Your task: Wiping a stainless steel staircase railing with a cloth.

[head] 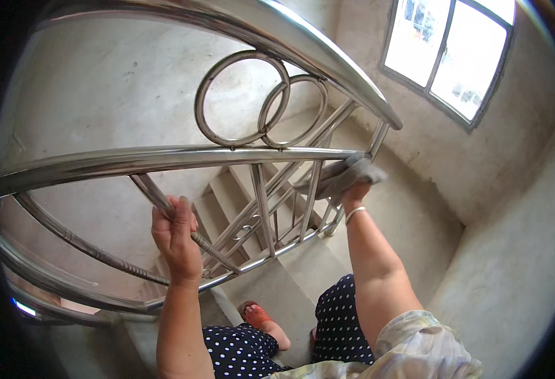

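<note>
A polished metal stair railing [173, 157] crosses in front of me, with two interlocking metal rings [203, 102] set below its thick top handrail [306, 42]. My left hand [175, 232] is wrapped around one of its upright balusters [149, 187], below the middle rail. A grey cloth [336, 177] is in my right hand [357, 193], pressed near the right end of that middle rail. The cloth covers most of the fingers, and its edge looks blurred. A pale bangle circles the right wrist.
Concrete stairs [227, 192] descend beyond the railing towards a landing [396, 199]. Bare plastered walls [92, 94] enclose the stairwell, with a bright window [467, 57] at the upper right. My sandalled foot [258, 316] rests on a step close to the railing's base.
</note>
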Motion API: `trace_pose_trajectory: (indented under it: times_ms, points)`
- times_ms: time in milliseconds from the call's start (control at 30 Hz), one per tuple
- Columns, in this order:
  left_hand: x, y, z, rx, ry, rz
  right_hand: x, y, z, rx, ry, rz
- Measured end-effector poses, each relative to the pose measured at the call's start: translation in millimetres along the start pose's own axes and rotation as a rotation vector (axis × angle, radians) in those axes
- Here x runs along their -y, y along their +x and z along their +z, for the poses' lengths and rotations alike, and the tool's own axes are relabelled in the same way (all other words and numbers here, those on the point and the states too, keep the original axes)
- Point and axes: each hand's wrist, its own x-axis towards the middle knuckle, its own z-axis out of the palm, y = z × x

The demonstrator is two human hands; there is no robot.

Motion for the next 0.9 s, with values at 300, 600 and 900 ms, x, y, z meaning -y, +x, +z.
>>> trace_pose_trajectory:
  times_ms: [300,600,900]
  points:
    - [-4.8,-1.6,1.2,-0.008,0.021,-0.014,15.0,-3.3,16.3,0.098,-0.068,0.192]
    - [-10.2,0.0,10.8,-0.032,0.019,-0.045,-28.1,-11.0,13.1,0.132,0.128,0.102]
    - [-12.0,1.2,10.7,-0.051,0.098,-0.005,-127.3,-85.8,-53.2,0.214,0.422,0.691]
